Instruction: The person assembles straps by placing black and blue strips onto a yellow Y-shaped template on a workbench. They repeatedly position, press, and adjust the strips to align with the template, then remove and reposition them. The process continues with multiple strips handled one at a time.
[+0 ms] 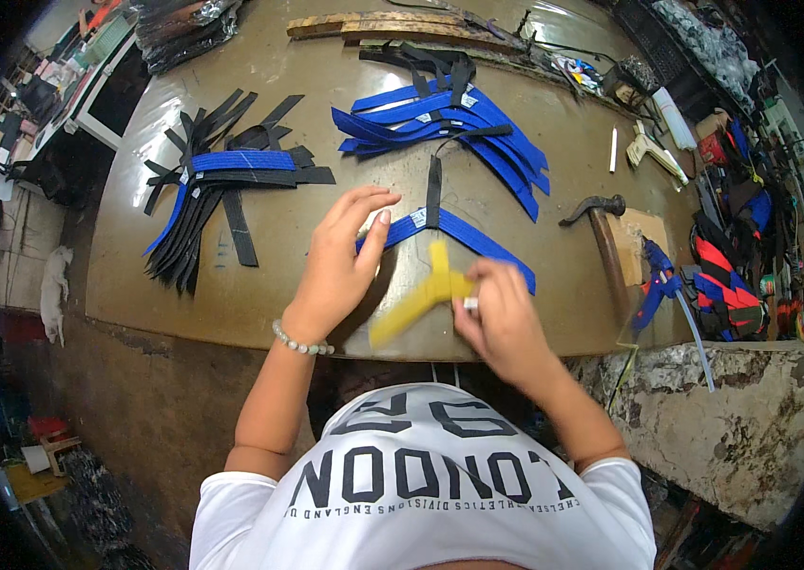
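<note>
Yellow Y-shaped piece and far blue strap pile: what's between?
Head view: one blue V-shaped strap with a black tail lies on the tabletop between them.

Brn tbl (pixel 136 285) | blk/blu straps (pixel 245 161) L | blu straps (pixel 459 116) bk | blu/blk Y-strap (pixel 480 240) ctr | hammer (pixel 608 252) R

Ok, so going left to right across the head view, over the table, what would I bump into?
Pile of black and blue straps, left hand, yellow Y-shaped piece, right hand, hammer.

A strap (pixel 480 241) lies on the table (pixel 126 280) between a bundle (pixel 217 176), left, and a hammer (pixel 608 249), right, perhaps touching a board (pixel 646 239).
</note>
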The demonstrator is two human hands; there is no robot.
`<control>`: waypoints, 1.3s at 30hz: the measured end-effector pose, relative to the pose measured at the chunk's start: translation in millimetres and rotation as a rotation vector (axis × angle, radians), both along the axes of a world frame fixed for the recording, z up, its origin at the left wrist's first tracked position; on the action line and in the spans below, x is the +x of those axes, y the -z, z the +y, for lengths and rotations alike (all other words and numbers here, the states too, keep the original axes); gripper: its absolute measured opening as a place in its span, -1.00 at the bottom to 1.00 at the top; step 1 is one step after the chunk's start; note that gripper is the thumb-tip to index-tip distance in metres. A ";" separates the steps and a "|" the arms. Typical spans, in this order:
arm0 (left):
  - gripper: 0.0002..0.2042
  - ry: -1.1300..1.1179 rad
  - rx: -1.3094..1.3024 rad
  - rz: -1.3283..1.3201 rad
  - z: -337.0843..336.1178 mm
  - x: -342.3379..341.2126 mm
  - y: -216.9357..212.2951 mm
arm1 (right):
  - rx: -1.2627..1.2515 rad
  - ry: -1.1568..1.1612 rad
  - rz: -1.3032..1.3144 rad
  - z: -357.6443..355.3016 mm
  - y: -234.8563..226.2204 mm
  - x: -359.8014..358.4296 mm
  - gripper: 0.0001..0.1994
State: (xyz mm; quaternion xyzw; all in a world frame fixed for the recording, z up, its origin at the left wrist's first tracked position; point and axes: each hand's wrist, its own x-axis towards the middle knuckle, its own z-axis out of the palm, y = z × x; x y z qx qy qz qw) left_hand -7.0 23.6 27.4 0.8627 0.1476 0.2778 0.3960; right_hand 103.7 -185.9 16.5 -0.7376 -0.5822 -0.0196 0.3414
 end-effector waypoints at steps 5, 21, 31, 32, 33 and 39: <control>-0.77 0.019 0.167 0.190 -10.4 -6.6 10.6 | -0.060 0.091 -0.018 56.8 13.2 42.2 -0.69; -0.79 -0.102 0.361 0.171 -19.2 -13.1 21.6 | 0.035 0.153 0.246 52.7 35.6 38.6 -0.74; -0.82 -0.094 0.294 0.105 -16.0 -15.2 31.6 | 0.031 0.111 0.201 47.8 33.2 40.3 -0.75; -0.82 -0.083 0.278 0.105 -15.3 -15.5 32.2 | 0.035 0.113 0.199 48.2 33.6 39.5 -0.75; -0.83 -0.081 0.297 0.113 -15.5 -15.3 32.4 | 0.037 0.109 0.200 48.3 34.1 38.2 -0.75; -0.89 -0.042 0.579 0.397 -35.5 9.7 28.1 | 0.038 0.062 0.097 48.1 33.9 41.0 -0.78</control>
